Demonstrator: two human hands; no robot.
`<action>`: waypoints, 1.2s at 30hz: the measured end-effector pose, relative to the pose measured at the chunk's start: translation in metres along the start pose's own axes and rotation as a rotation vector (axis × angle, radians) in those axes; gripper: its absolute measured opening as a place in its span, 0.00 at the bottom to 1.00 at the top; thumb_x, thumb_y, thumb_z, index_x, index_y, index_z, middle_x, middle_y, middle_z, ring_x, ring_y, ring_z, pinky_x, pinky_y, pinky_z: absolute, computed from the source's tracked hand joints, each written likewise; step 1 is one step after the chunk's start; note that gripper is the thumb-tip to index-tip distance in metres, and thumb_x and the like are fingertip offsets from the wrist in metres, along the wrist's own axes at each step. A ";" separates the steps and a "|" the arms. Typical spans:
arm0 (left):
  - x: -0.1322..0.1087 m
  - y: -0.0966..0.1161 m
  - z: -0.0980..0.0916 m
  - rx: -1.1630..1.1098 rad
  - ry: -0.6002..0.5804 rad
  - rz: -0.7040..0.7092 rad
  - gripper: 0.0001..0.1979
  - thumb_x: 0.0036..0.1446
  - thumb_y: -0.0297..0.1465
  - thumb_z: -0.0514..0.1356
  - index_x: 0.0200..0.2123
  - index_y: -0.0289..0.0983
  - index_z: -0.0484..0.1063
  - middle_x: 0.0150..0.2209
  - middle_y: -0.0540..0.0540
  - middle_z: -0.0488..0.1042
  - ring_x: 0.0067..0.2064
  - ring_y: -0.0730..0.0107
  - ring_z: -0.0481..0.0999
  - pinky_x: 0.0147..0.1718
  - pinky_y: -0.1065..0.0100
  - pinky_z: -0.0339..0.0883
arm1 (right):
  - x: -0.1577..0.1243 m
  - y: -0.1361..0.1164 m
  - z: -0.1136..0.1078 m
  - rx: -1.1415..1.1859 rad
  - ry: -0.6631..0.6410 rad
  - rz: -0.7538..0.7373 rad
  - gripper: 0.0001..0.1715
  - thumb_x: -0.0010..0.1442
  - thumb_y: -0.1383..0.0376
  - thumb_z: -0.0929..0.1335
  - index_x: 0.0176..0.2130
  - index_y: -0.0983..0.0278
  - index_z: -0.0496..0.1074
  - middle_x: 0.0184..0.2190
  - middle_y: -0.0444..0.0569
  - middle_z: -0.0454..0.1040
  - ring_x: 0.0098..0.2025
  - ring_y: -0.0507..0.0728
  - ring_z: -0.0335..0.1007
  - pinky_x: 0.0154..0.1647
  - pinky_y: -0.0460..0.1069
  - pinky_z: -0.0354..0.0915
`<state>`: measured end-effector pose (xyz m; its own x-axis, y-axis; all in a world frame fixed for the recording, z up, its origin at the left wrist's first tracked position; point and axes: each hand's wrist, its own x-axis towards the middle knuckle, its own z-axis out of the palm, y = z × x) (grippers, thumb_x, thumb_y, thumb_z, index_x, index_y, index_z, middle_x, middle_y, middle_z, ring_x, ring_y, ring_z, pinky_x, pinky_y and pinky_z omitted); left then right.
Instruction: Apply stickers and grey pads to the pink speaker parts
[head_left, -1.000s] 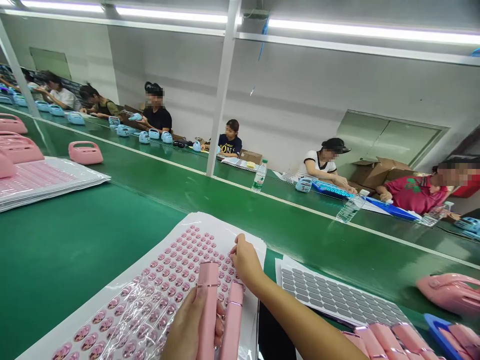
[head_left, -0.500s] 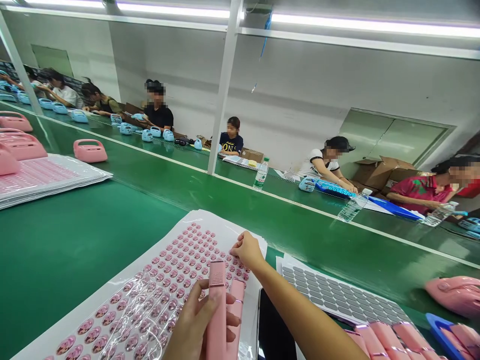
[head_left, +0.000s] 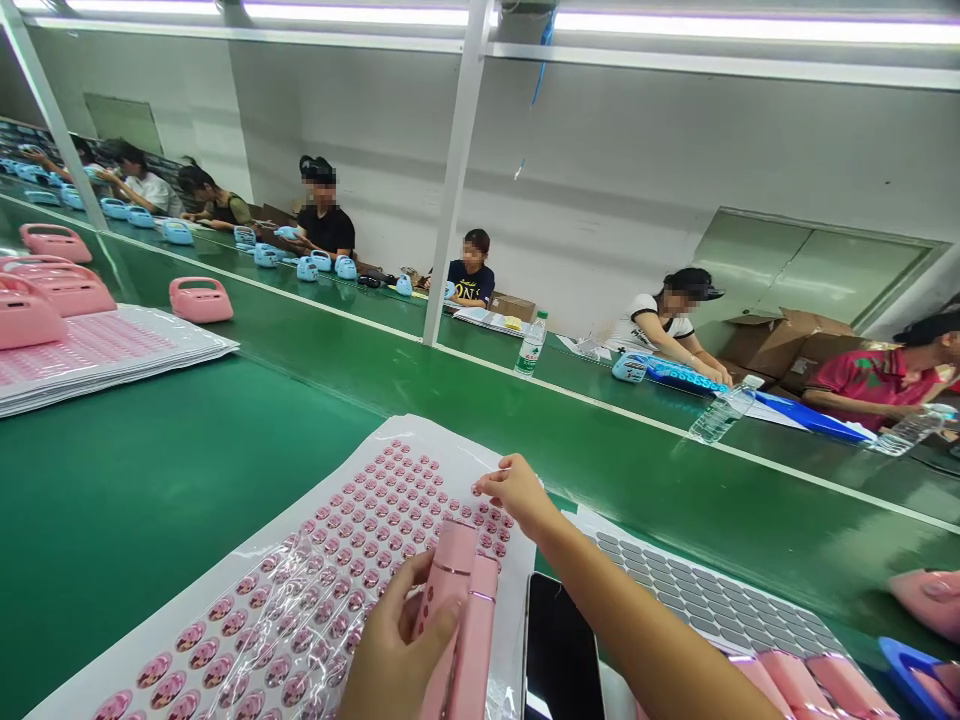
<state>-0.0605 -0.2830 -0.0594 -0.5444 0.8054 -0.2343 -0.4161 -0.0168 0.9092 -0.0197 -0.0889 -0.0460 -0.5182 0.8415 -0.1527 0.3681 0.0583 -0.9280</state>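
Note:
My left hand [head_left: 401, 630] is closed around two slim pink microphones, a front one [head_left: 453, 560] and a second one [head_left: 480, 610] beside it. A row of small dark marks shows on the front one's side. Above the far right part of a sticker sheet [head_left: 435, 430], my right hand [head_left: 517, 490] pinches a small round pink sticker [head_left: 477, 490] between thumb and fingertips. Rows of the same round picture stickers cover the sheet, with a gap in the rows near its far right corner. Crinkled clear film glints over the sheet's nearer part.
A black-screened phone [head_left: 562, 640] and a sheet of grey ovals [head_left: 690, 590] lie to the right. More pink microphones [head_left: 795, 680] sit near a blue tray [head_left: 900, 650]. Pink speaker housings [head_left: 201, 300] stand left; a bottle [head_left: 531, 345] and co-workers are across the table.
My right hand has come up slightly off the sheet with a sticker in its fingertips. The front microphone has been turned in my left hand, from its perforated face to its marked side.

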 end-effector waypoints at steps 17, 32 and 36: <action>0.001 -0.013 0.000 0.092 0.067 0.041 0.29 0.50 0.46 0.59 0.54 0.40 0.63 0.57 0.41 0.64 0.58 0.51 0.61 0.49 0.61 0.64 | -0.096 -0.030 0.007 0.117 -0.102 -0.309 0.17 0.51 0.72 0.64 0.31 0.58 0.48 0.25 0.37 0.68 0.28 0.52 0.66 0.32 0.49 0.60; 0.007 -0.020 -0.006 0.176 -0.065 0.060 0.30 0.55 0.47 0.54 0.58 0.44 0.56 0.61 0.46 0.58 0.62 0.61 0.53 0.59 0.61 0.49 | -0.108 -0.028 0.017 -0.220 -0.055 -0.406 0.15 0.52 0.76 0.62 0.31 0.59 0.51 0.28 0.42 0.67 0.30 0.54 0.64 0.33 0.51 0.59; 0.010 -0.022 -0.007 0.163 -0.085 0.060 0.30 0.56 0.47 0.53 0.59 0.43 0.54 0.62 0.45 0.56 0.63 0.62 0.52 0.59 0.62 0.48 | -0.106 -0.027 0.016 -0.221 -0.044 -0.414 0.15 0.52 0.76 0.62 0.32 0.59 0.52 0.29 0.43 0.68 0.31 0.54 0.65 0.33 0.51 0.60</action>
<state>-0.0619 -0.2785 -0.0837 -0.4982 0.8532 -0.1543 -0.2573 0.0244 0.9660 0.0124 -0.1884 -0.0102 -0.6868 0.6999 0.1959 0.2769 0.5012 -0.8199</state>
